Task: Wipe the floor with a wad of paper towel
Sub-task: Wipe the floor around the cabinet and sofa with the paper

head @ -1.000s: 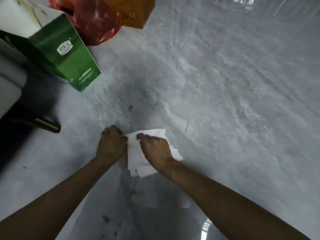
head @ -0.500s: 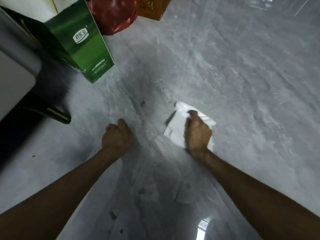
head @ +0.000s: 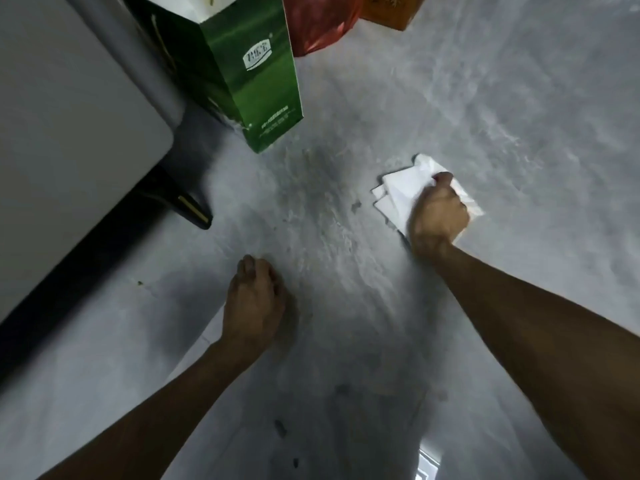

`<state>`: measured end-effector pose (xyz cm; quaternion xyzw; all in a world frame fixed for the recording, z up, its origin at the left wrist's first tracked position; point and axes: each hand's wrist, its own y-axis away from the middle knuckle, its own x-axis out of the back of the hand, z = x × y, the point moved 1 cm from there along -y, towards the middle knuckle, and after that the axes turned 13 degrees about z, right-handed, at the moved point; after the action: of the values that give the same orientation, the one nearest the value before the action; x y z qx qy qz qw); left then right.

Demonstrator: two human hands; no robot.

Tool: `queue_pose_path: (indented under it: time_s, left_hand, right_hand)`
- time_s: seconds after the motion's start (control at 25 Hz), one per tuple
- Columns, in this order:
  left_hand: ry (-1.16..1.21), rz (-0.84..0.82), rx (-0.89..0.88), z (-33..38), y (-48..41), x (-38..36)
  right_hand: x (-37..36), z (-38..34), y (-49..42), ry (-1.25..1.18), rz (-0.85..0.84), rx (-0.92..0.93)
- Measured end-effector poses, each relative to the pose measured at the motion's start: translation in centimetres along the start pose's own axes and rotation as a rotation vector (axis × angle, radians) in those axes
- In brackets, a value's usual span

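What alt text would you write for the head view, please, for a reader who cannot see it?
The right hand grips a white wad of paper towel against the grey floor, while the left hand rests on the floor nearer the person. A green carton and a red bag stand beyond.

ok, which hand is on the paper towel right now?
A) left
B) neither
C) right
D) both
C: the right hand grips the white paper towel wad against the floor, while the left hand rests on bare floor well apart from it, holding nothing.
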<state>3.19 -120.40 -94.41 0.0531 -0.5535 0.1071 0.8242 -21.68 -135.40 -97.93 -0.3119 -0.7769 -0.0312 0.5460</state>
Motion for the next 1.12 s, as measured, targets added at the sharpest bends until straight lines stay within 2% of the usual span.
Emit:
queue_pose_path:
  time_s: [0.04, 0.08, 0.2, 0.24, 0.28, 0.32, 0.36, 0.44, 0.52, 0.56, 0.6, 0.68, 0.72, 0.76, 0.8, 0.84, 0.88, 0.92, 0.96, 1.0, 1.04, 1.08, 1.12]
  left_hand:
    - [0.004, -0.012, 0.008, 0.1, -0.3, -0.1]
    - [0.016, -0.013, 0.040, 0.1, -0.6, -0.2]
    - [0.107, 0.043, 0.284, 0.1, -1.1, 0.1]
    - [0.131, 0.068, 0.349, -0.1, -1.0, 0.3]
    - [0.145, 0.086, 0.373, -0.6, -0.7, 0.6]
    - [0.143, 0.082, 0.362, -1.1, -0.3, 0.8]
    - [0.134, 0.068, 0.333, -1.5, 0.1, 1.1]
    - [0.122, 0.054, 0.300, -2.3, 0.9, 1.5]
    - [0.115, 0.057, 0.288, -2.8, 1.1, 1.6]
    - [0.117, 0.056, 0.287, -2.8, 1.1, 1.5]
    - [0.141, 0.061, 0.308, -2.6, 1.0, 1.5]
    - [0.211, 0.089, 0.393, -2.0, 0.6, 1.5]
    - [0.243, 0.121, 0.441, -1.7, 0.3, 1.8]
    - [0.260, 0.157, 0.469, -1.7, 0.0, 1.9]
    - [0.262, 0.188, 0.474, -1.9, -0.2, 2.1]
    - [0.244, 0.197, 0.468, -2.4, -0.3, 2.3]
    - [0.214, 0.172, 0.461, -2.9, -0.1, 2.6]
    - [0.184, 0.121, 0.452, -3.4, 0.4, 2.8]
    - [0.158, 0.064, 0.437, -3.7, 0.9, 2.8]
    - [0.133, 0.020, 0.420, -4.0, 1.3, 2.9]
    - [0.110, -0.006, 0.408, -4.1, 1.6, 2.8]
    - [0.095, -0.018, 0.407, -4.1, 1.6, 2.9]
    - [0.091, -0.020, 0.409, -3.9, 1.3, 2.9]
  right_hand:
    - [-0.8, -2.9, 2.1, -0.054, -0.053, 0.059]
    - [-1.4, -5.7, 5.2, -0.126, -0.142, 0.242]
    - [-0.4, -9.1, 15.5, -0.353, -0.463, 1.013]
    - [0.2, -8.6, 15.4, -0.407, -0.525, 1.180]
    - [0.0, -7.6, 13.3, -0.426, -0.543, 1.219]
    - [-0.1, -6.4, 10.1, -0.387, -0.593, 1.128]
    - [-0.4, -4.7, 6.3, -0.266, -0.571, 1.020]
    - [-1.0, -1.8, -1.1, -0.011, -0.338, 0.739]
    - [-0.7, -1.3, -2.8, 0.026, -0.108, 0.294]
    - [-0.1, -2.9, -1.1, 0.041, -0.045, 0.166]
    - [-0.4, -4.8, 1.5, 0.011, -0.023, 0.170]
    - [-1.4, -9.0, 8.7, -0.150, -0.129, 0.472]
    - [-1.2, -10.6, 12.6, -0.294, -0.258, 0.726]
    - [-0.9, -11.3, 16.5, -0.342, -0.502, 0.969]
    - [-0.6, -11.8, 18.1, -0.416, -0.636, 1.133]
    - [-0.8, -12.2, 17.0, -0.469, -0.740, 1.182]
    - [-0.8, -12.6, 14.5, -0.398, -0.776, 1.128]
    - [-1.1, -12.5, 11.4, -0.300, -0.710, 1.000]
    - [-1.8, -11.9, 8.1, -0.155, -0.529, 0.883]
    - [-2.3, -11.2, 5.7, -0.043, -0.405, 0.675]
    - [-2.6, -10.6, 5.4, 0.035, -0.325, 0.622]
    - [-2.7, -10.7, 6.8, 0.000, -0.285, 0.665]
    - [-2.2, -11.0, 9.6, -0.118, -0.338, 0.789]
